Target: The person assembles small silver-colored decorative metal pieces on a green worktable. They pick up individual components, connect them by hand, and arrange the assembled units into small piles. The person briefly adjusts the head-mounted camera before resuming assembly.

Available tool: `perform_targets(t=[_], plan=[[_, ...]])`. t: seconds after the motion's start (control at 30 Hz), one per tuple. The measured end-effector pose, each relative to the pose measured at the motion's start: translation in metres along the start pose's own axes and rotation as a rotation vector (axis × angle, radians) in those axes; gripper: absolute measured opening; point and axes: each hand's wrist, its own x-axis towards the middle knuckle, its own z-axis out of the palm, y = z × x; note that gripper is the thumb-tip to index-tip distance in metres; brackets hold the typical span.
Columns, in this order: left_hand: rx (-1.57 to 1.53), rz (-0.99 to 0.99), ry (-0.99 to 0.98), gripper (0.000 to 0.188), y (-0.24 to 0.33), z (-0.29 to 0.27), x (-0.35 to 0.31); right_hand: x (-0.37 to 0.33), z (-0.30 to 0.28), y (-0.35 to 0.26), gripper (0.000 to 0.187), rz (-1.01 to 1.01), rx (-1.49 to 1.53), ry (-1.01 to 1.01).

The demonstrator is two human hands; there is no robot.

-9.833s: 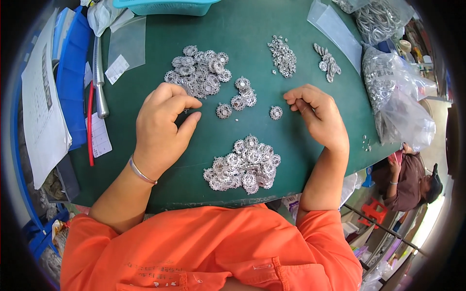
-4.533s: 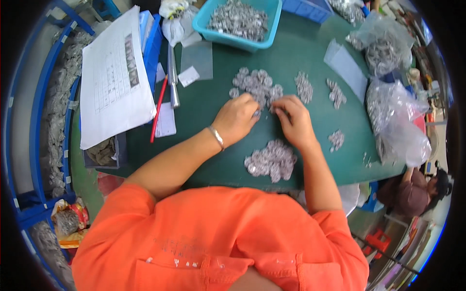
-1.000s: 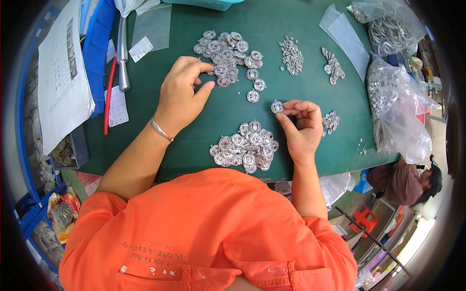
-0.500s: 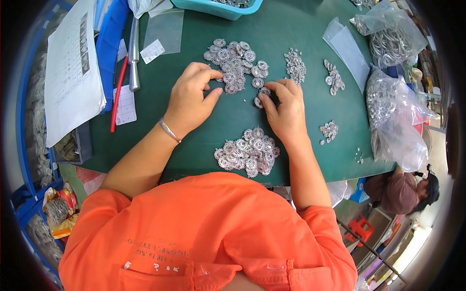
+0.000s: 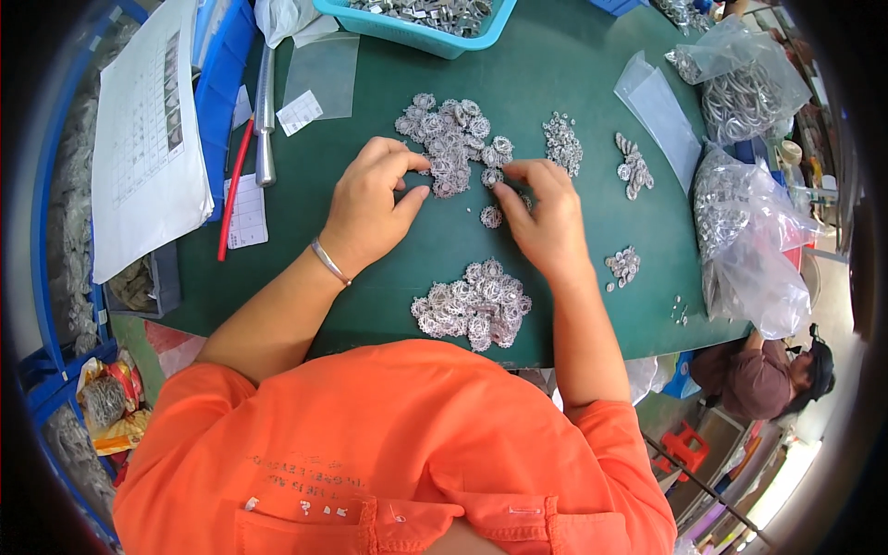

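Note:
Silver openwork metal pieces, round with lacy edges, lie in a pile (image 5: 450, 148) on the green table in front of both hands. My left hand (image 5: 370, 203) rests at the pile's left edge, thumb and index finger apart, holding nothing. On the pile's right side, my right hand (image 5: 548, 211) has thumb and index finger closed around the edge of one openwork piece (image 5: 492, 177). A single loose piece (image 5: 490, 216) lies just below those fingertips, and another is partly hidden under the hand. Closer to my body is a second pile of similar pieces (image 5: 474, 305).
Right of my hands lie small piles of tiny silver parts (image 5: 562, 145), oval parts (image 5: 634, 168) and discs (image 5: 623, 265). Bags of metal parts (image 5: 745, 92) line the right edge. A turquoise basket (image 5: 453, 44) stands at the back; a red pen (image 5: 235, 190) and metal rod (image 5: 265, 120) lie left.
The view has shifted slightly, so the table sits lower in the picture. My right fingers have moved onto another piece; a loose one lies apart below them. My left hand stays beside the pile.

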Motion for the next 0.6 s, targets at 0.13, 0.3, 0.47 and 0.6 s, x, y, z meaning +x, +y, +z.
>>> perform_targets(t=[0.13, 0.3, 0.47, 0.6], plan=[[-0.028, -0.020, -0.012, 0.027, 0.001, -0.001, 0.000, 0.002, 0.004, -0.005, 0.012, 0.074, 0.067, 0.000], [-0.016, -0.039, -0.026, 0.026, 0.002, -0.003, 0.000, 0.003, -0.010, -0.005, 0.010, 0.139, 0.109, -0.043], [0.028, -0.022, -0.015, 0.048, 0.005, -0.003, -0.002, 0.027, -0.006, -0.007, 0.031, -0.018, 0.045, -0.140], [0.220, 0.081, -0.017, 0.069, 0.021, -0.001, 0.002, 0.031, 0.005, 0.000, 0.025, -0.019, 0.038, -0.144]])
